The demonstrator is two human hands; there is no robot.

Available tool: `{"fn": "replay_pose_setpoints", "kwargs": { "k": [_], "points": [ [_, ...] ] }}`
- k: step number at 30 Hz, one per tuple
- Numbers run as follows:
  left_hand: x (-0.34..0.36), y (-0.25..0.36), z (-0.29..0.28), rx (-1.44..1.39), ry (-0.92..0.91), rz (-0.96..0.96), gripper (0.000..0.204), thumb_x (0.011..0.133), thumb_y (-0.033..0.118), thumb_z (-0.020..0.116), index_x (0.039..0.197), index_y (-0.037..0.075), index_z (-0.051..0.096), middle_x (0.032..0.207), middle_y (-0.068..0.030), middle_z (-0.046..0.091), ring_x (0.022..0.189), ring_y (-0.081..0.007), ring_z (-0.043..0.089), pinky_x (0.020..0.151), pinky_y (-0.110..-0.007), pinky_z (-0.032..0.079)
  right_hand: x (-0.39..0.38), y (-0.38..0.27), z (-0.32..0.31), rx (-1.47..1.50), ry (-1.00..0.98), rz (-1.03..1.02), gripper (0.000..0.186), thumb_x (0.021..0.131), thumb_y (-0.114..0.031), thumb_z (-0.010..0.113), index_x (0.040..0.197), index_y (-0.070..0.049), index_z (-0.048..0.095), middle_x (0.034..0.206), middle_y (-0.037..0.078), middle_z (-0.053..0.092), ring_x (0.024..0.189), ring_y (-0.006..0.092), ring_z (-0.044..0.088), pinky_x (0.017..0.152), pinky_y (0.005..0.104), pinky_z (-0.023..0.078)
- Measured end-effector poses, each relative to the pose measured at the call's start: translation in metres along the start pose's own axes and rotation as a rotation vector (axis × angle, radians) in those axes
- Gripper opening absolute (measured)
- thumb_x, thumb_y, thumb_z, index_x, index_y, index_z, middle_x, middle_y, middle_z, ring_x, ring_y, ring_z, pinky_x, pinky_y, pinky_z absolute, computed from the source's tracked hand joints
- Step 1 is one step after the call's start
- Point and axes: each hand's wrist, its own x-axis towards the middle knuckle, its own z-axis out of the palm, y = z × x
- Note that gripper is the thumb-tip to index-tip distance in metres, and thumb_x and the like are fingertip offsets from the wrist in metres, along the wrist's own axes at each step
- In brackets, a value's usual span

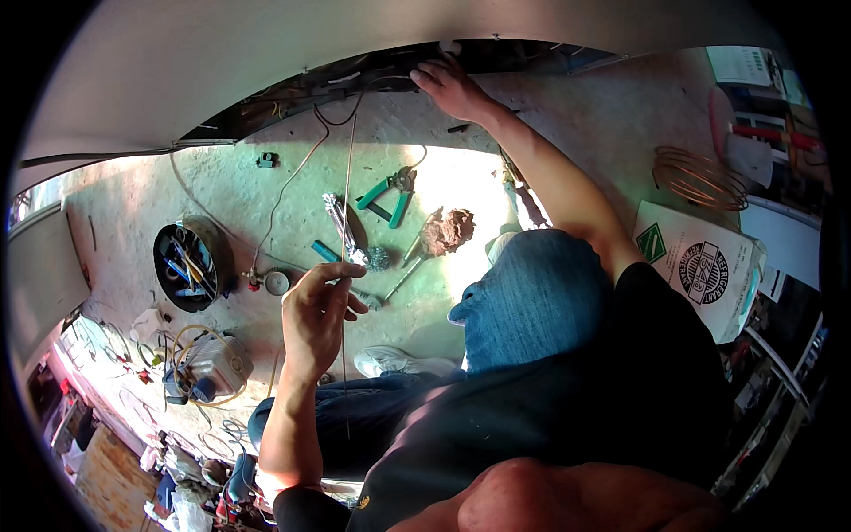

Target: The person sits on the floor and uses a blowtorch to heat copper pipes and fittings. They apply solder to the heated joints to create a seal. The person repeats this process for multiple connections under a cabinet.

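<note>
My left hand (317, 315) is raised over the floor at centre-left, its fingers closed on a long thin rod (352, 177). This rod stretches from near the opening down past my wrist. At the top, my right hand (450, 90) reaches to the dark opening (355, 78) under a large pale cabinet panel (222, 62). Its fingers look stretched out, with some tips lost in shadow beside a thin bent tube (332, 121). On the floor between my arms lie green-handled pliers (386, 197), a bundle of silvery metal pieces (344, 222) and a brown crumpled lump (448, 232).
A black round tub (222, 257) of tools stands left, near a pressure gauge (277, 283) with its hose. A pump-like device (213, 368) sits lower left. At right are a coil of copper tube (700, 177) and a white carton (700, 266). My knee (536, 301) rises between.
</note>
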Motion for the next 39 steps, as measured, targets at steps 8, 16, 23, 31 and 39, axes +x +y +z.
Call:
{"fn": "replay_pose_setpoints", "kwargs": {
  "k": [8, 16, 23, 31, 39],
  "points": [
    [-0.001, -0.001, -0.002, -0.026, 0.014, 0.002, 0.019, 0.103, 0.003, 0.051, 0.110, -0.001, 0.068, 0.102, -0.0067, 0.074, 0.071, -0.0098, 0.069, 0.061, -0.023, 0.051, 0.002, 0.017, 0.027, -0.295, 0.080, -0.001, 0.051, 0.109, -0.043, 0.039, 0.136, -0.003, 0.057, 0.139, 0.019, 0.057, 0.137, 0.0406, 0.043, 0.120, 0.0486, 0.026],
    [-0.001, 0.000, -0.004, -0.005, 0.014, 0.004, 0.019, 0.102, 0.004, 0.051, 0.110, -0.001, 0.068, 0.103, -0.0070, 0.074, 0.070, -0.0100, 0.069, 0.062, -0.023, 0.052, 0.008, 0.021, 0.029, -0.268, 0.104, -0.022, 0.044, 0.110, -0.035, 0.038, 0.129, -0.002, 0.059, 0.129, 0.018, 0.061, 0.127, 0.0350, 0.052, 0.119, 0.0478, 0.029],
    [0.001, 0.001, -0.004, 0.004, 0.010, 0.011, 0.019, 0.102, 0.005, 0.051, 0.110, -0.001, 0.068, 0.103, -0.0070, 0.074, 0.069, -0.0105, 0.069, 0.061, -0.023, 0.052, 0.009, 0.020, 0.018, -0.139, -0.012, -0.004, 0.066, 0.107, -0.054, 0.032, 0.126, 0.002, 0.061, 0.130, 0.020, 0.060, 0.132, 0.0329, 0.048, 0.121, 0.0459, 0.022],
    [0.000, 0.003, -0.004, 0.012, 0.020, 0.008, 0.019, 0.103, 0.005, 0.052, 0.109, -0.001, 0.068, 0.101, -0.0068, 0.074, 0.069, -0.0106, 0.069, 0.061, -0.023, 0.052, 0.014, -0.011, -0.003, -0.010, -0.060, 0.105, 0.059, 0.108, -0.051, 0.030, 0.099, -0.002, 0.061, 0.111, 0.020, 0.063, 0.119, 0.0344, 0.053, 0.118, 0.0474, 0.024],
    [0.001, 0.002, -0.004, 0.005, 0.016, 0.011, 0.018, 0.103, 0.005, 0.052, 0.110, -0.001, 0.068, 0.102, -0.0068, 0.074, 0.070, -0.0106, 0.069, 0.061, -0.023, 0.052, 0.015, -0.010, -0.002, -0.026, -0.046, 0.099, 0.059, 0.108, -0.051, 0.030, 0.095, -0.002, 0.060, 0.108, 0.019, 0.063, 0.116, 0.0349, 0.054, 0.118, 0.0473, 0.025]
  ]
}}
